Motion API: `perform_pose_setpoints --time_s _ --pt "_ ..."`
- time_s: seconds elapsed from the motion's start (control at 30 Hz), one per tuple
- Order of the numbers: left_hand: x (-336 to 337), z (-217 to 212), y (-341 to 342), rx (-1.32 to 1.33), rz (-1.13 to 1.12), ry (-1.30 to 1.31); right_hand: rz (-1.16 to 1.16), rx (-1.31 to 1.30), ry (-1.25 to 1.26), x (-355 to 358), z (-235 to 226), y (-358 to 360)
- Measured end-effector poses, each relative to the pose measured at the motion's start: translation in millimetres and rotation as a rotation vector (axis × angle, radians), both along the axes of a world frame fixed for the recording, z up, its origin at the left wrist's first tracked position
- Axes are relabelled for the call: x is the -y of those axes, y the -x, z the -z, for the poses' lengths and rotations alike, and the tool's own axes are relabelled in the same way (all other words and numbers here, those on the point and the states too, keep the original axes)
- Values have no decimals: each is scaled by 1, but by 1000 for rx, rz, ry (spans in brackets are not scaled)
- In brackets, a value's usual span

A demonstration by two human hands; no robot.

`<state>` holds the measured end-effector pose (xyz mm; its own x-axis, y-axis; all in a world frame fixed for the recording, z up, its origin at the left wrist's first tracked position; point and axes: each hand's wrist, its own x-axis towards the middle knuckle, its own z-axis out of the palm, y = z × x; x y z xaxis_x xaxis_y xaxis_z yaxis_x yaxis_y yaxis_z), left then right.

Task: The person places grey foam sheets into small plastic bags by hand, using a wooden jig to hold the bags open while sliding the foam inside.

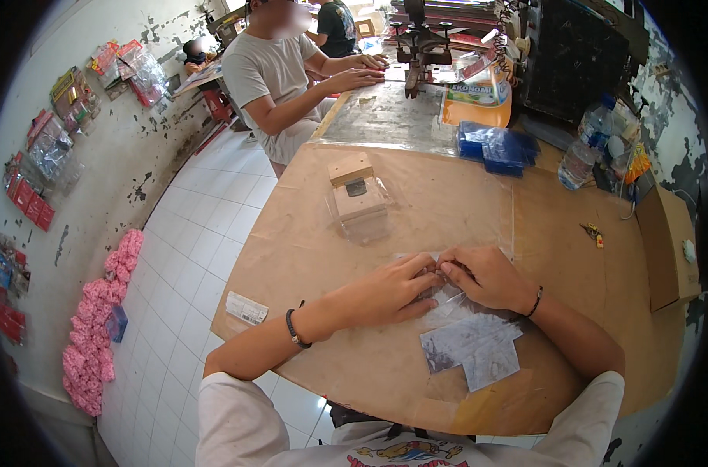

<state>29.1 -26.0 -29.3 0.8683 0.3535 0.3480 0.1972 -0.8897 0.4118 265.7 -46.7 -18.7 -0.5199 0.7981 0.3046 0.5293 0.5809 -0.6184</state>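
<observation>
Both my hands meet over a crumpled piece of clear plastic film [447, 300] on the brown-covered table. My left hand [393, 289] grips its left side, with fingers bent and thumb low against it. My right hand [490, 279] pinches the film's upper part between curled fingers; the fingertips are partly hidden. Just below the hands lies a stack of clear, greyish plastic pieces [474, 350] with stepped, cut-out corners. Farther off to the left sits a small wooden block form [358, 187], with clear plastic [365, 226] around its base.
A white label [246, 308] lies at the table's left edge. Blue plastic pouches [498, 148], a water bottle [579, 159], a small keychain-like item [593, 235] and a cardboard box [665, 249] are to the right. A co-worker [272, 86] works beside a black machine [420, 47] at the far end.
</observation>
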Motion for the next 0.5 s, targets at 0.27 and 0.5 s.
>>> perform_pose_setpoints --time_s 0.27,0.5 --pt "0 -5 2 52 -28 164 -16 5 -46 -2 0 0" --pt "8 -19 2 2 -146 307 -40 35 -71 -1 1 2"
